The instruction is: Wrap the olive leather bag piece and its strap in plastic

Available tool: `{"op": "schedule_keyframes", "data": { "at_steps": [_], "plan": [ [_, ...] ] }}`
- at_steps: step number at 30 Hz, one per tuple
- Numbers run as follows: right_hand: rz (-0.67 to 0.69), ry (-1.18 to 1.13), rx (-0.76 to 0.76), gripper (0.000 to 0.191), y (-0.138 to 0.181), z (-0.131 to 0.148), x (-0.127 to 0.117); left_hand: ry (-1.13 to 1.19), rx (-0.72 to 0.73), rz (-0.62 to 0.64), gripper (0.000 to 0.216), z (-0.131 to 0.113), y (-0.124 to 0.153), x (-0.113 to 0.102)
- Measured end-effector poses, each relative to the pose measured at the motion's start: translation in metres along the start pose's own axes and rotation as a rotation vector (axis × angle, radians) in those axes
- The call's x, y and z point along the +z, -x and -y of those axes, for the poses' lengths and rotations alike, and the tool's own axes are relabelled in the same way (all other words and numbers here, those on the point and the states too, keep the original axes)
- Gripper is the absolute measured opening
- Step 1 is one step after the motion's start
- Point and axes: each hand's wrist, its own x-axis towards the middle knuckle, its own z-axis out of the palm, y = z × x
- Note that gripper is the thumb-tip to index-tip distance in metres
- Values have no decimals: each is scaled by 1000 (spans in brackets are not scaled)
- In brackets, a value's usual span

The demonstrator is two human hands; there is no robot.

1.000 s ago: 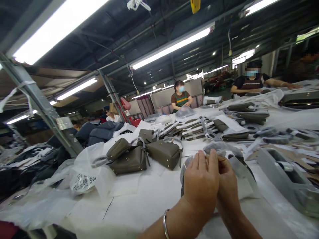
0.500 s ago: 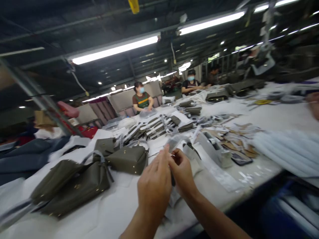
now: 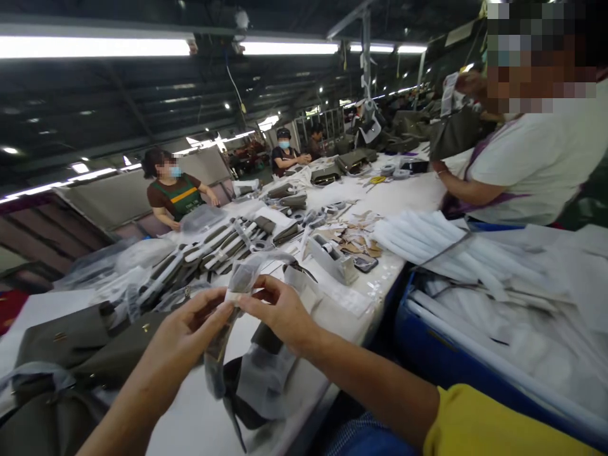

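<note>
My left hand (image 3: pixel 187 332) and my right hand (image 3: pixel 281 311) meet near the middle of the view, fingertips pinched together. Between them they grip a dark strap (image 3: pixel 215 370) wrapped in translucent film. A small whitish piece (image 3: pixel 234 296) sits right at the fingertips; whether it is tape or a label I cannot tell. Below the hands the strap curls in loops, partly bare and partly covered by film. Left of my left hand lie olive-green handbags (image 3: pixel 64 342) with small gold-coloured fittings, partly hidden by my forearm.
Wrapped straps (image 3: pixel 228 244) are piled beyond my hands. A grey tape dispenser (image 3: pixel 330 258), brown scraps (image 3: pixel 358 237) and a phone (image 3: pixel 365 263) lie to the right. A blue bin (image 3: pixel 427 342) holds white foam-like strips. A co-worker (image 3: pixel 536 152) stands at right; others work across the table.
My view has swung to the right, bringing the blue bin and the near co-worker into sight. My hands have moved slightly apart, and the wrapped strap now shows between them.
</note>
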Motion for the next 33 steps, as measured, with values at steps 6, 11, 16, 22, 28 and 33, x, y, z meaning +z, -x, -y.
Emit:
{"op": "schedule_keyframes", "data": {
  "at_steps": [6, 11, 16, 22, 28, 33],
  "plan": [
    [50, 35, 75, 46, -7, 0, -7, 216, -154, 114, 61, 7, -8, 6],
    [97, 99, 52, 45, -10, -7, -17, 319, -203, 53, 61, 5, -9, 19],
    [136, 421, -107, 34, -17, 3, -50, 465, -317, 4, 61, 3, -5, 21],
    [-366, 1106, -307, 27, -40, 36, -185, 562, -361, -117, 68, 16, -7, 13],
    [-429, 1236, -53, 22, -62, 37, -277, 598, -358, -204, 64, 16, -8, 19],
    [-395, 1181, 97, 32, -77, 19, -282, 562, -323, -215, 51, 19, -10, 23]
  ]
}}
